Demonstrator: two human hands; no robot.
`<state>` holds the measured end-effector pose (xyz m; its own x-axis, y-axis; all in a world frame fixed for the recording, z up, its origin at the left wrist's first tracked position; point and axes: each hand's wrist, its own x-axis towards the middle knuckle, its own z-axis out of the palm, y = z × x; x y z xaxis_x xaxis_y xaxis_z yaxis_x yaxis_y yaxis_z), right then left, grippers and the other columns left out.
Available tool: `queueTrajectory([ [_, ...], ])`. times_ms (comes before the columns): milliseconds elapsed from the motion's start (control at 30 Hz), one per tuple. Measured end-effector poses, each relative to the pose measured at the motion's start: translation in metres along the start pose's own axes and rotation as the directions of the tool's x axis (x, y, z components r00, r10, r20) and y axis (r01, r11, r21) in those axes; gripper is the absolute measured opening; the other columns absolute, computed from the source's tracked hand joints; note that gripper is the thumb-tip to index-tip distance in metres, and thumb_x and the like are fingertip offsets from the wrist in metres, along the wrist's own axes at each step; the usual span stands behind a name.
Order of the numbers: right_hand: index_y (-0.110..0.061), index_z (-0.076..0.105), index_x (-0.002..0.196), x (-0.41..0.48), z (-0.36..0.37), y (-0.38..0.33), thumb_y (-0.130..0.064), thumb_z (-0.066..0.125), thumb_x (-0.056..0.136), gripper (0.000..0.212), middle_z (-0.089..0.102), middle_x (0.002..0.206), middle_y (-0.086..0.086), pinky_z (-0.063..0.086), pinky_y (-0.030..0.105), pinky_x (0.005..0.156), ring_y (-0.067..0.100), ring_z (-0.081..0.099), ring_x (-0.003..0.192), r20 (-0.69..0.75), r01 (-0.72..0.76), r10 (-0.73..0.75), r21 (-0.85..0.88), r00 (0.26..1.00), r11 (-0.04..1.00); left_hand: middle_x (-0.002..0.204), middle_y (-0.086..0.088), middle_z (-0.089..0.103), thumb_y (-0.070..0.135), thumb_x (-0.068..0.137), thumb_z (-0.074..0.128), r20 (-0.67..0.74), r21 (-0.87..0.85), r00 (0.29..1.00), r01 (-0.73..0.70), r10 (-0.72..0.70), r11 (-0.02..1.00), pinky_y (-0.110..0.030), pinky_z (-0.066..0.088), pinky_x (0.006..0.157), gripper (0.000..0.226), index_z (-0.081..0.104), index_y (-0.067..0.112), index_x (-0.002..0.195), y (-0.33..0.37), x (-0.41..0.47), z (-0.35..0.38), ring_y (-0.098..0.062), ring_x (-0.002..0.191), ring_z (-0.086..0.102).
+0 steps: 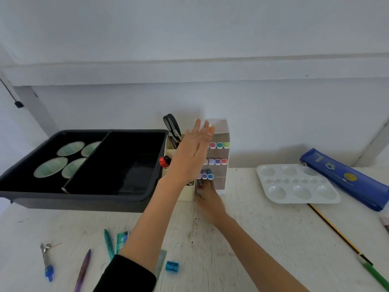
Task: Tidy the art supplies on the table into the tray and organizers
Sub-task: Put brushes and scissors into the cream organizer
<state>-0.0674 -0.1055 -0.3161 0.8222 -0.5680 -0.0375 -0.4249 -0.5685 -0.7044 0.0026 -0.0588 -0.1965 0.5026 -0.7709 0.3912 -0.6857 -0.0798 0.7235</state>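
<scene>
The left hand [190, 157] is held open, fingers straight, in front of the clear marker rack [221, 131], which stands just beside the cream desk organizer [186, 196]. The right hand [207, 199] is reached into the rack's bottom row, where a marker [200, 185] is half hidden; whether it is gripped cannot be told. The marker is judged light, stiff and smooth, best pinched mid-barrel and slid in straight.

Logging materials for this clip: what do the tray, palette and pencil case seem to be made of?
Tray: likely plastic, dark, with a soft sheen on its moulded rim. Palette: likely white plastic; glossy highlights in the wells. Pencil case: probably fabric or soft vinyl, blue, printed, creased at one end.
</scene>
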Motion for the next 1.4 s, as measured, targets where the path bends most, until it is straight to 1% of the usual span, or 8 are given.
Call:
queueTrajectory([
  [133,-0.021,0.002,0.150,-0.028,0.006,-0.009,-0.020,0.047,0.097,0.070,-0.013,0.158,0.003,0.041,0.029,0.100,0.026,0.039,0.133,-0.014,-0.036,0.036,0.012,0.999,0.999,0.153,0.008,0.019,0.043,0.098,0.018,-0.240,0.119,0.967,-0.059,0.087,0.991,-0.018,-0.006,0.115,0.053,0.037,0.022,0.142,0.004,-0.043,-0.006,-0.002,0.143,0.003],
  [267,-0.018,0.035,0.134,-0.068,0.017,-0.031,-0.011,0.057,0.090,0.050,0.032,0.140,0.004,0.047,0.016,0.077,0.011,0.055,0.094,-0.245,-0.159,0.199,0.172,0.949,0.972,0.132,0.004,0.055,0.038,0.096,0.030,-0.536,0.114,0.844,0.088,-0.013,0.990,-0.034,0.027,0.113,0.043,0.057,0.020,0.123,-0.008,-0.118,-0.012,-0.007,0.129,0.042],
  [400,-0.021,0.049,0.112,-0.092,0.038,-0.050,-0.001,0.056,0.088,0.031,0.044,0.116,-0.001,0.041,0.007,0.065,0.005,0.050,0.079,-0.174,-0.054,0.115,0.320,0.978,0.946,0.116,-0.004,0.065,0.041,0.096,0.029,-0.631,0.174,0.763,0.316,-0.141,0.932,-0.043,0.042,0.100,0.048,0.062,0.011,0.115,-0.046,-0.196,-0.027,-0.017,0.113,0.056],
  [633,-0.025,0.059,0.106,-0.093,0.079,-0.083,0.000,0.056,0.087,0.031,0.055,0.112,-0.004,0.043,0.011,0.083,0.004,0.050,0.099,0.081,0.192,-0.207,0.162,0.975,0.968,0.148,-0.004,0.037,0.041,0.091,0.021,-0.572,0.286,0.677,0.694,-0.464,0.660,-0.031,0.011,0.116,0.060,0.041,0.014,0.141,-0.087,-0.278,-0.056,-0.016,0.140,0.027],
  [867,-0.025,0.037,0.140,-0.076,0.090,-0.094,-0.016,0.070,0.082,0.067,0.039,0.141,-0.006,0.033,0.025,0.104,0.015,0.032,0.127,0.333,0.326,-0.290,-0.057,0.897,0.944,0.149,0.001,0.037,0.033,0.099,0.026,-0.533,0.286,0.675,0.711,-0.510,0.642,-0.027,0.013,0.117,0.046,0.042,0.019,0.140,-0.089,-0.277,-0.057,-0.011,0.139,0.029],
  [1133,-0.021,0.053,0.128,-0.072,0.108,-0.077,-0.038,0.069,0.082,0.051,0.052,0.112,-0.003,0.039,0.015,0.082,0.008,0.042,0.101,0.166,0.319,-0.307,-0.048,0.937,0.947,0.151,0.002,0.031,0.030,0.100,0.035,-0.519,0.306,0.677,0.717,-0.521,0.627,-0.022,0.016,0.112,0.044,0.035,0.020,0.143,-0.093,-0.272,-0.055,-0.011,0.140,0.025],
  [1267,-0.029,0.030,0.142,-0.068,0.110,-0.078,-0.046,0.070,0.078,0.078,0.045,0.123,-0.002,0.043,0.024,0.091,0.010,0.042,0.107,0.255,0.316,-0.283,-0.102,0.925,0.943,0.149,0.002,0.036,0.031,0.100,0.035,-0.503,0.322,0.689,0.710,-0.522,0.626,-0.026,0.021,0.113,0.043,0.039,0.020,0.141,-0.098,-0.273,-0.053,-0.012,0.138,0.031],
  [1400,-0.030,0.044,0.130,-0.060,0.103,-0.087,-0.045,0.073,0.075,0.064,0.045,0.120,-0.001,0.045,0.024,0.088,0.009,0.045,0.103,0.342,0.313,-0.271,-0.074,0.900,0.947,0.150,0.001,0.035,0.033,0.100,0.034,-0.491,0.359,0.697,0.709,-0.523,0.607,-0.027,0.022,0.113,0.044,0.038,0.020,0.142,-0.100,-0.273,-0.053,-0.013,0.138,0.031],
])
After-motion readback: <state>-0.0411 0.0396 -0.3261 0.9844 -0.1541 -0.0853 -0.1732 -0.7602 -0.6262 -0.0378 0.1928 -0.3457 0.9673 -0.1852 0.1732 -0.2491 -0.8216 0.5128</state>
